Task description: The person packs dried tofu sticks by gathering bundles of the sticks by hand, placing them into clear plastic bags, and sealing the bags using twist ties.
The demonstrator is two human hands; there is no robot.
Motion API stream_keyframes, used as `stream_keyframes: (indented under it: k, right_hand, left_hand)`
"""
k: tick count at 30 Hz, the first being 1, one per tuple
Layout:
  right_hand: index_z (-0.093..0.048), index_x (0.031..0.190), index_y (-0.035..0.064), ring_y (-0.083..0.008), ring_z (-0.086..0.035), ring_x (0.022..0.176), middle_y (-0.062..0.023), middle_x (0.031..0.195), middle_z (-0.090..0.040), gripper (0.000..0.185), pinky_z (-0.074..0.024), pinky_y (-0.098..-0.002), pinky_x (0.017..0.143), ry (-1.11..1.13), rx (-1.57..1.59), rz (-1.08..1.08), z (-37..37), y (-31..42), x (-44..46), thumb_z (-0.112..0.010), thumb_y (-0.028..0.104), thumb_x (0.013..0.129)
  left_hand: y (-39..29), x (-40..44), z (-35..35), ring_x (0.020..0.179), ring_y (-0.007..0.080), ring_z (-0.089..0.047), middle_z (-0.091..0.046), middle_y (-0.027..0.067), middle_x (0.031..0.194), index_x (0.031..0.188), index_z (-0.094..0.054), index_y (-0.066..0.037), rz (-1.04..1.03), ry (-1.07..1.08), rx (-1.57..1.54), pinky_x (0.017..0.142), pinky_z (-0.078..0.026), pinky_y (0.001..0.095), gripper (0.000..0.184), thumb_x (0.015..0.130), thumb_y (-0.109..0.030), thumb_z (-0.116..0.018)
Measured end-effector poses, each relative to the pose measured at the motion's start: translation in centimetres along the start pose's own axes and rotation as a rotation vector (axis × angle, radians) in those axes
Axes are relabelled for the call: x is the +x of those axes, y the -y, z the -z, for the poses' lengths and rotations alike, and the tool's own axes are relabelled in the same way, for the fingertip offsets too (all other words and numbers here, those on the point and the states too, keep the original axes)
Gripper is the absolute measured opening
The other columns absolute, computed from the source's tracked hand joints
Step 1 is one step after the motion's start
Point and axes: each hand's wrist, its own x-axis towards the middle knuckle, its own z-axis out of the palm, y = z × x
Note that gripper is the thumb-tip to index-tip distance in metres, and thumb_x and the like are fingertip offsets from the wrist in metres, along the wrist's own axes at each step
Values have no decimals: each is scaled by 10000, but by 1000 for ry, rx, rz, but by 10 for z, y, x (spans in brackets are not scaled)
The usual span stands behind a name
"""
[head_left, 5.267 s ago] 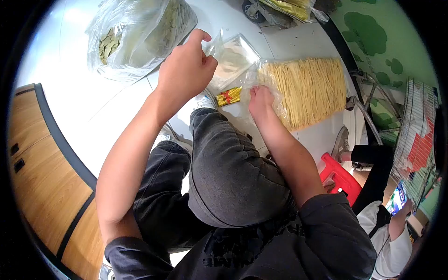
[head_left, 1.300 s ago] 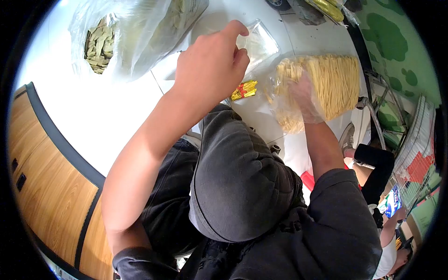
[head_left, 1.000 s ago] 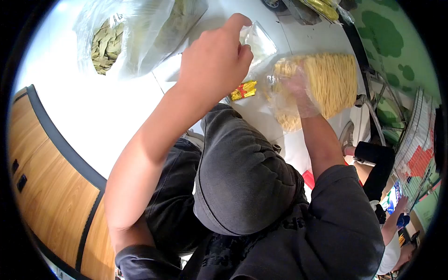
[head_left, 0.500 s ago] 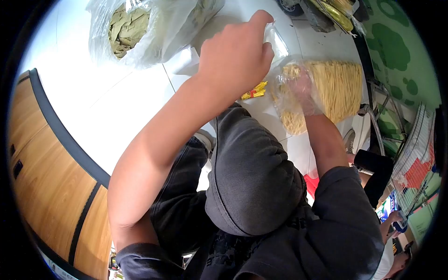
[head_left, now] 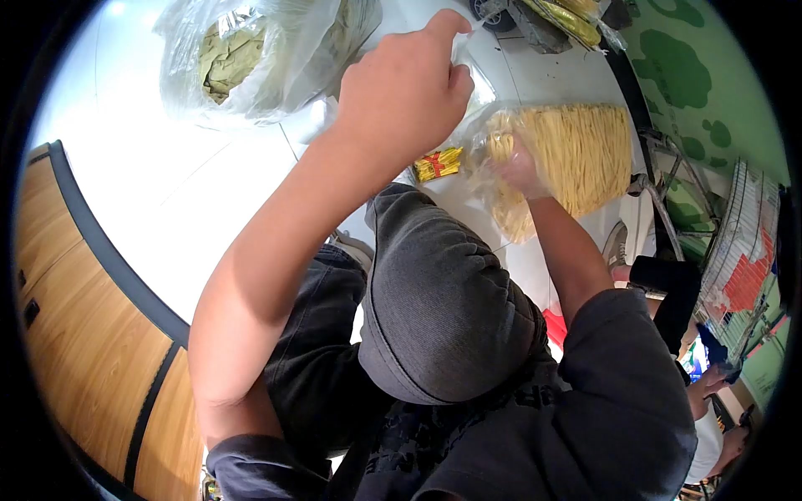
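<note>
My left hand (head_left: 405, 96) is raised over the floor, its thumb and forefinger closed on the edge of a thin clear plastic bag (head_left: 478, 83). Most of that bag is hidden behind the hand. My right hand (head_left: 520, 167) reaches inside a clear bag full of long pale-yellow strips (head_left: 581, 159). Seen through the plastic, its fingers are closed around some of the strips; the fingertips are partly hidden. Between my two arms lies a small bundle in yellow and red wrapping (head_left: 439, 164), with neither hand touching it.
A large translucent bag of dried green leaves (head_left: 232, 65) stands at the upper left. Wooden cabinet panels (head_left: 100, 334) line the left. A wheeled thing with yellow packs (head_left: 568, 21) is at the top right. Wire baskets (head_left: 739, 259) and another person's hand (head_left: 710, 382) appear at right.
The view has shifted slightly, moving most things a little left. More of the yellow and red bundle shows beside my left wrist. Both hands keep nearly the same positions.
</note>
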Motion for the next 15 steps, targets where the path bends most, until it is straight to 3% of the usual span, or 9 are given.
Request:
stream_keyframes:
  k: [1,2,4,8,11,14,15]
  right_hand:
    - [-432,1471,65,-245,-626,1152,-144,1260,-636,833,-506,-377,991,100,285,-9,0,-6,2,-859,140,759]
    - [-432,1471,65,-245,-626,1152,-144,1260,-636,833,-506,-377,991,102,287,-12,3,-11,1,-859,140,759]
    - [-415,1495,66,-248,-624,1135,-141,1302,-615,900,-506,-374,992,81,-191,-96,12,27,-5,-885,174,735]
    - [-442,1482,51,-238,-628,1105,-118,1281,-634,887,-512,-371,982,38,-120,-82,7,11,-5,-893,192,732]
    - [-531,1410,49,-240,-644,1087,-97,1233,-671,763,-517,-378,974,94,392,-318,2,6,-1,-877,185,743]
    - [-523,1397,53,-257,-678,1022,-118,1185,-681,716,-542,-372,924,154,215,-277,10,4,-6,-855,257,796]
    - [-536,1389,50,-265,-686,1025,-124,1184,-686,713,-543,-377,923,118,47,-131,17,5,-12,-852,259,785]
  left_hand:
    - [1,-1,1,810,431,-703,-711,212,832,1256,-598,-106,1,3,1,736,-561,545,367,899,-193,-603]
    - [1,-2,4,810,430,-703,-711,212,828,1257,-598,-103,6,16,1,735,-561,547,369,899,-192,-601]
    - [4,-4,3,810,429,-702,-710,211,824,1258,-597,-101,17,22,-4,734,-560,548,370,899,-190,-598]
    - [12,-4,-3,817,427,-701,-716,208,871,1244,-598,-97,6,0,-26,744,-561,534,360,897,-190,-594]
    - [11,-6,-2,830,425,-701,-718,206,906,1233,-600,-97,16,38,-28,756,-561,526,350,897,-194,-593]
    - [15,-6,-8,843,424,-701,-719,207,919,1232,-601,-104,23,66,-22,763,-561,524,346,900,-200,-596]
    - [17,-2,-11,848,424,-702,-718,208,918,1235,-601,-108,2,53,-20,765,-561,524,346,902,-201,-597]
